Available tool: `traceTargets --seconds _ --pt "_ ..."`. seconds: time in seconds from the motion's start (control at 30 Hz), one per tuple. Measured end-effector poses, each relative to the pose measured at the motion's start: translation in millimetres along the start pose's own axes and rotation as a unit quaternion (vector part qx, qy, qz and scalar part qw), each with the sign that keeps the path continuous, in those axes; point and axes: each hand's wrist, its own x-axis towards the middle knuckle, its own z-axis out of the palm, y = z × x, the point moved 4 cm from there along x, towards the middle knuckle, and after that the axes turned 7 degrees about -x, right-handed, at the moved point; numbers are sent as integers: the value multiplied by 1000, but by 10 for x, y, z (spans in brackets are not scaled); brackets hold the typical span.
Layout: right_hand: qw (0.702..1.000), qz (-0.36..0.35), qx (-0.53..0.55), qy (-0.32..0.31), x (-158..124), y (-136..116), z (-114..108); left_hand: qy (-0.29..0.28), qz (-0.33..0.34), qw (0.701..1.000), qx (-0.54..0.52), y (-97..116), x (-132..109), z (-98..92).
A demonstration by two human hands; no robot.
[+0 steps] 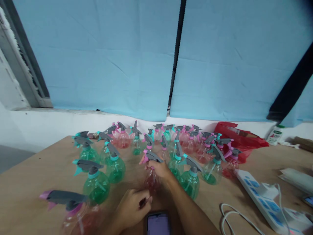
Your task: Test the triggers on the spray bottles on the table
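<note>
My right hand (160, 169) is wrapped round the neck of a pink spray bottle (152, 179) with a grey and pink trigger head, which stands on the wooden table (36, 176). My left hand (133, 207) rests curled on the table just in front of that bottle, fingers pinched together on something small and dark I cannot make out. A phone (157, 224) with a purple screen lies right below my left hand. Several green and pink spray bottles (114, 164) stand around both hands.
More spray bottles (186, 137) crowd the back of the table below blue curtains. A red plastic bag (238, 137) lies at the back right. A white power strip (264, 197) with a white cable (232, 217) sits to the right. A white bottle (275, 134) stands far right.
</note>
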Motion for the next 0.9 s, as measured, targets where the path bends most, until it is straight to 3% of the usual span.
traceTargets --seconds 0.4,0.63,0.83,0.9 --pt "999 -34 -28 -19 6 -13 19 2 8 1000 8 -13 9 12" --pt "1000 -6 0 27 -20 5 64 20 27 999 23 -19 -16 16" --pt "988 -118 -45 86 -90 -9 201 24 31 999 15 31 -13 4" --pt "984 -157 -40 79 -104 21 271 27 40 999 16 31 -14 13"
